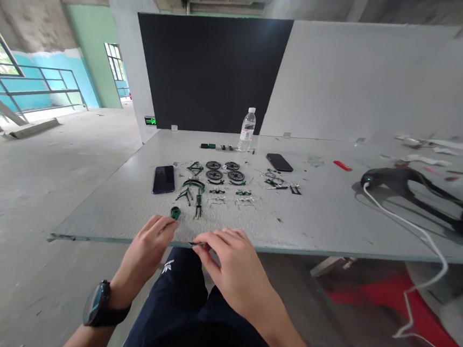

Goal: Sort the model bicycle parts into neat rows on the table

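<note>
My left hand (153, 242), with a watch (97, 303) on its wrist, is at the table's front edge. Its fingers pinch a small green and black part (175, 213) with a rounded end. To its right, my right hand (228, 257) holds a thin, dark green piece (196, 243) between thumb and forefinger; its exact kind is too small to make out. Beyond both hands lie model bicycle parts: several black spoked wheels (214, 175), a green frame piece (194, 168), a curved green and black part (194, 184) and a fork-shaped piece (199, 206).
One phone (164, 179) lies left of the parts, another phone (279, 162) behind them. A water bottle (247, 130) stands near the dark panel (211, 74). Small tools (276, 188) and a red object (342, 165) are farther right, beside a black device (419, 198) with a white cable (413, 227).
</note>
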Tool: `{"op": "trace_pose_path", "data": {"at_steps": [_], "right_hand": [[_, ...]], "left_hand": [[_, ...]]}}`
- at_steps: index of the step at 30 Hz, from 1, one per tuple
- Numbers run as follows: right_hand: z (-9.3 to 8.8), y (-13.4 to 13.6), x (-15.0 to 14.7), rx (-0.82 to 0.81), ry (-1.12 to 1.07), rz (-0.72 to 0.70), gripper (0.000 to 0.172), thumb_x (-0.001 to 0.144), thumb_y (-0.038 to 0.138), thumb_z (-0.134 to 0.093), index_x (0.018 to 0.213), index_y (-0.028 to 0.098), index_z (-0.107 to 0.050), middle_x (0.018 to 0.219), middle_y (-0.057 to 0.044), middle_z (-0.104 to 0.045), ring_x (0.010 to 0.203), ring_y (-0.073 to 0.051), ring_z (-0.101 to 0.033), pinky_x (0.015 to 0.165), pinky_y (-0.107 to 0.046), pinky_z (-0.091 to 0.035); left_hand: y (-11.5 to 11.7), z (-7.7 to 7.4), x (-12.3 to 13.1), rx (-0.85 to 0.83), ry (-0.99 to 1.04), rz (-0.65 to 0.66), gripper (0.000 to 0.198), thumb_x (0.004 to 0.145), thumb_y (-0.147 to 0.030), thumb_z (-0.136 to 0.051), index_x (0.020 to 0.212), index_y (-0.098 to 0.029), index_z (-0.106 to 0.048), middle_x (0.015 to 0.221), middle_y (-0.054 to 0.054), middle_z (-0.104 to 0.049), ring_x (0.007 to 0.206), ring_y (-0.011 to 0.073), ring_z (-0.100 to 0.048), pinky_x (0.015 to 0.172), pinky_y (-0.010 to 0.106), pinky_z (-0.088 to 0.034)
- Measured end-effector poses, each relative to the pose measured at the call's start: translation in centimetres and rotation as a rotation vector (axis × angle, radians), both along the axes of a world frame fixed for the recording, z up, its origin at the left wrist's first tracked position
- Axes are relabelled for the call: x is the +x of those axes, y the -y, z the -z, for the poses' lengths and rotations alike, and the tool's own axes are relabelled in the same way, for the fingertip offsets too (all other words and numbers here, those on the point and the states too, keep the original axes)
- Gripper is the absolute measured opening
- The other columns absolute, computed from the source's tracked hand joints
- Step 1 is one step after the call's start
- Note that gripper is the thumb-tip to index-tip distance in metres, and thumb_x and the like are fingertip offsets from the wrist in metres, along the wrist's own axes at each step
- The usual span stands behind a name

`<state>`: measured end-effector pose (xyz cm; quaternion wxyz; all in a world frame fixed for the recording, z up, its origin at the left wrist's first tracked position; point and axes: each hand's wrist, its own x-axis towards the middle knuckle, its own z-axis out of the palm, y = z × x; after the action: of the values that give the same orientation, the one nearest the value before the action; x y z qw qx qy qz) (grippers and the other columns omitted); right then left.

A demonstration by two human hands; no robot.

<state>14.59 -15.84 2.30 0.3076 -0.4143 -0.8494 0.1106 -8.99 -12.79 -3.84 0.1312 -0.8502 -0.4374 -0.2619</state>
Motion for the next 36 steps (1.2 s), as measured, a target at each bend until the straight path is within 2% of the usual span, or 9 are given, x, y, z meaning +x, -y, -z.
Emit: {"op": "trace_pose_path", "data": {"at_steps": [4,7,9,12,15,19,25,31,36], "right_hand": [[-2.1,-2.2,-0.2,0.001,0.096,-0.086,0.022,0.106,0.027,-0.047,0.103,0.023,-0.068,0.094,0.000,-0.074,0.086,-0.016,-0.064,0.085,-0.034,-0.039],[-4.0,-6.0,-1.8,0.009,0.229,-0.108,0.025,0.105,0.026,-0.047,0.100,0.023,-0.071,0.091,-0.002,-0.074,0.085,-0.017,-0.065,0.082,-0.034,-0.040],[-4.8,-9.0,-3.3,-0.034,0.296,-0.141,0.019,0.101,0.026,-0.054,0.100,0.022,-0.073,0.097,-0.004,-0.075,0.088,-0.019,-0.066,0.075,-0.032,-0.042],[-4.9,-12.9,-5.5,-0.106,0.428,-0.186,0.018,0.098,0.027,-0.059,0.102,0.021,-0.075,0.105,-0.009,-0.075,0.091,-0.021,-0.067,0.068,-0.030,-0.043],[-4.2,-15.2,-7.2,-0.223,0.568,-0.264,0.018,0.096,0.029,-0.064,0.103,0.019,-0.077,0.106,-0.010,-0.076,0.089,-0.021,-0.068,0.067,-0.029,-0.043],[-3.6,-15.8,-8.1,-0.264,0.649,-0.309,0.019,0.093,0.031,-0.070,0.106,0.019,-0.077,0.103,-0.009,-0.076,0.088,-0.020,-0.069,0.067,-0.027,-0.044],[-3.4,-15.6,-8.1,-0.337,0.633,-0.254,0.024,0.091,0.031,-0.073,0.111,0.020,-0.075,0.095,-0.007,-0.077,0.075,-0.016,-0.067,0.061,-0.025,-0.043],[-2.8,-16.2,-8.2,-0.316,0.643,-0.265,0.015,0.093,0.029,-0.069,0.099,0.019,-0.079,0.090,-0.007,-0.077,0.070,-0.016,-0.066,0.059,-0.025,-0.041],[-2.3,-16.5,-8.4,-0.313,0.647,-0.239,0.017,0.093,0.030,-0.068,0.097,0.019,-0.080,0.092,-0.009,-0.078,0.072,-0.017,-0.068,0.060,-0.026,-0.041]], "left_hand": [[0.1,0.3,0.1,-0.076,0.049,0.050,0.036,0.095,-0.001,-0.040,0.117,-0.014,-0.064,0.117,0.012,-0.067,0.111,0.0258,-0.059,0.094,0.044,-0.058],[-0.2,0.7,-0.2,-0.087,0.129,0.088,0.029,0.098,-0.007,-0.044,0.118,-0.014,-0.064,0.116,0.012,-0.066,0.106,0.0241,-0.060,0.092,0.043,-0.059],[-0.6,1.0,-0.4,-0.087,0.159,0.086,0.028,0.099,-0.008,-0.046,0.119,-0.015,-0.064,0.115,0.012,-0.066,0.106,0.0238,-0.061,0.092,0.042,-0.060],[-1.1,1.4,-0.4,-0.090,0.180,0.097,0.028,0.099,-0.010,-0.046,0.118,-0.017,-0.066,0.114,0.011,-0.067,0.108,0.0237,-0.063,0.092,0.041,-0.060],[-1.2,1.3,-0.3,-0.103,0.198,0.087,0.027,0.102,-0.014,-0.045,0.116,-0.017,-0.068,0.114,0.011,-0.068,0.107,0.0230,-0.065,0.089,0.039,-0.062],[-1.1,0.8,-0.1,-0.082,0.190,0.063,0.028,0.104,-0.018,-0.044,0.113,-0.016,-0.070,0.112,0.011,-0.069,0.103,0.0229,-0.068,0.087,0.039,-0.063],[-1.1,0.3,-0.4,-0.086,0.182,0.080,0.027,0.103,-0.015,-0.045,0.110,-0.015,-0.071,0.113,0.012,-0.072,0.102,0.0225,-0.071,0.089,0.039,-0.063],[-1.5,0.0,-0.5,-0.064,0.173,0.073,0.026,0.103,-0.015,-0.046,0.110,-0.015,-0.071,0.112,0.012,-0.072,0.100,0.0224,-0.072,0.088,0.040,-0.064],[-1.7,0.1,-0.6,-0.067,0.180,0.089,0.029,0.103,-0.017,-0.044,0.111,-0.016,-0.072,0.113,0.011,-0.073,0.103,0.0221,-0.072,0.090,0.040,-0.064]]}}
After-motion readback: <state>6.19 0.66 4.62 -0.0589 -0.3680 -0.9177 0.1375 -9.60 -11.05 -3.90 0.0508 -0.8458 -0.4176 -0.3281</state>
